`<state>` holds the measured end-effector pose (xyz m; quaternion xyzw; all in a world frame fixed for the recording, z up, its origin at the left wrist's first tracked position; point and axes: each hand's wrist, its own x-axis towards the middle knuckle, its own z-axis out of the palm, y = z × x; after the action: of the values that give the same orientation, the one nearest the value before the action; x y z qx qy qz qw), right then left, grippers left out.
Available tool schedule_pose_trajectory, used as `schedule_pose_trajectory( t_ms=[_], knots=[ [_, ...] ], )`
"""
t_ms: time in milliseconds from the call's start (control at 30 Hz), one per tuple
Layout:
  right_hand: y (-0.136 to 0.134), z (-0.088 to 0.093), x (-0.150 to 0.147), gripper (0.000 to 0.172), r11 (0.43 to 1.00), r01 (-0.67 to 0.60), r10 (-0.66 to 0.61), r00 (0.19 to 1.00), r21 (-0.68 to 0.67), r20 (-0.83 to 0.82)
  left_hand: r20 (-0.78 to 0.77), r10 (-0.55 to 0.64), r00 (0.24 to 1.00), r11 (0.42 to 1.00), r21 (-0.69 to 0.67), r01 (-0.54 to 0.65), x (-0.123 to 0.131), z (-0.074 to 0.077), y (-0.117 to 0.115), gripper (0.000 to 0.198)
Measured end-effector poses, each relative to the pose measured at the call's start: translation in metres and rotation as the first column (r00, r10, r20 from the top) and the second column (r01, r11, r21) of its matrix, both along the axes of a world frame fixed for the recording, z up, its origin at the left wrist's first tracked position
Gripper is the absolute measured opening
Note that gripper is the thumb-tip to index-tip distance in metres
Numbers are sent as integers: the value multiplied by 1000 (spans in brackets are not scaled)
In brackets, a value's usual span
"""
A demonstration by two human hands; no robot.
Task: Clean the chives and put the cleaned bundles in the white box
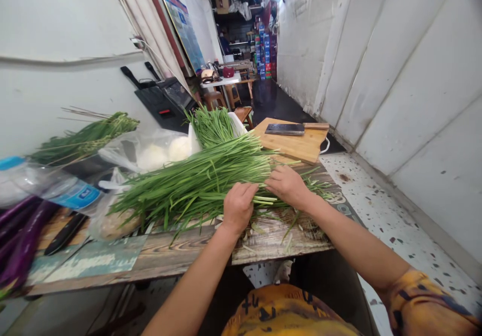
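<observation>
A big pile of garlic chives (pixel 196 175) lies across the wooden table, its pale stem ends toward the right. My left hand (pixel 239 206) is closed around some chives near their stem ends, at the front of the pile. Close to its right, my right hand (pixel 286 185) has its fingers bent together at the pale stems; the fingertips are partly hidden, and what they pinch is hard to make out. Behind the pile, a white container (pixel 238 124) holds more chives. Loose trimmings (pixel 259 228) are scattered on the wood below my hands.
A cleaver (pixel 284 129) rests on a cutting board (pixel 297 147) at the back right. On the left are a plastic bottle (pixel 68 193), purple eggplants (pixel 28 240), a black-handled knife (pixel 66 234), bagged vegetables (pixel 119 223) and another green bunch (pixel 90 137). A wall (pixel 422 85) runs along the right.
</observation>
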<state>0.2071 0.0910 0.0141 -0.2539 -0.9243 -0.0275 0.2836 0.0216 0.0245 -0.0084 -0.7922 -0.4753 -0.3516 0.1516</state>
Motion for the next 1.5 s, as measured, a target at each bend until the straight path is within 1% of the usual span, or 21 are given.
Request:
schedule_pose_trajectory(
  t_ms=[67,100,133,200,267,300,333,400,467,533,567,633,700,767,833,933,1067,1167,1233,1400,1500],
  knots=[
    [1,-2,0,31,983,-76,58,992,-165,-108,34,-34,999,999,-6,35,0,0,0,33],
    [-1,-3,-1,32,952,-125,71,978,-280,-197,57,-52,997,999,0,52,0,0,0,33],
    [-2,-3,-3,33,899,-172,50,954,-403,-297,79,-67,995,998,14,66,0,0,0,33],
    [-7,-3,-8,34,740,-244,-104,880,-628,-464,108,-87,990,996,46,83,1,0,0,32],
    [-9,-1,-12,38,577,-281,-295,804,-767,-517,115,-83,990,995,68,75,1,-1,-1,28],
    [-9,0,-12,39,536,-277,-364,777,-798,-514,113,-75,991,995,72,67,1,-2,-1,27],
    [-7,2,-11,40,532,-249,-413,758,-810,-504,110,-63,992,996,75,55,1,-2,-1,26],
    [0,6,-3,39,608,-108,-489,730,-786,-478,107,-28,994,996,92,18,0,-4,-1,25],
    [9,8,8,43,686,118,-568,703,-718,-427,117,21,993,993,116,-34,-2,-4,0,24],
    [15,6,18,50,721,311,-597,731,-619,-329,140,71,988,987,133,-90,-3,-3,1,24],
    [17,4,21,51,752,367,-578,766,-548,-280,161,100,982,983,138,-123,-3,-2,1,24],
    [19,-2,21,45,847,374,-475,852,-378,-221,227,171,959,966,151,-209,-3,0,2,22],
    [18,-10,14,30,936,274,-321,923,-220,-214,293,228,929,944,168,-285,-3,2,2,19],
    [17,-17,5,24,983,145,-165,968,-115,-189,325,250,912,932,173,-317,-3,3,3,17],
    [15,-20,-4,17,997,46,-54,986,-55,-155,316,247,916,936,167,-310,-5,3,4,16],
    [12,-16,-11,19,999,-17,7,973,-43,-231,282,216,935,953,146,-264,-6,1,5,18],
    [4,-2,-7,17,970,-116,12,900,-213,-435,165,77,983,996,23,-81,-6,2,4,21],
    [0,6,-2,17,920,-207,34,889,-334,-457,166,-15,986,999,-47,23,-5,2,2,25],
    [-1,7,0,16,907,-229,57,898,-353,-435,190,-42,981,997,-56,53,-4,1,1,29],
    [-4,-1,-6,13,946,-242,155,921,-214,-357,171,-70,983,996,-36,77,-1,0,-1,29],
    [-3,-4,-8,15,980,-161,137,972,-119,-192,97,-69,993,998,-2,69,0,1,-2,28]
  ],
)
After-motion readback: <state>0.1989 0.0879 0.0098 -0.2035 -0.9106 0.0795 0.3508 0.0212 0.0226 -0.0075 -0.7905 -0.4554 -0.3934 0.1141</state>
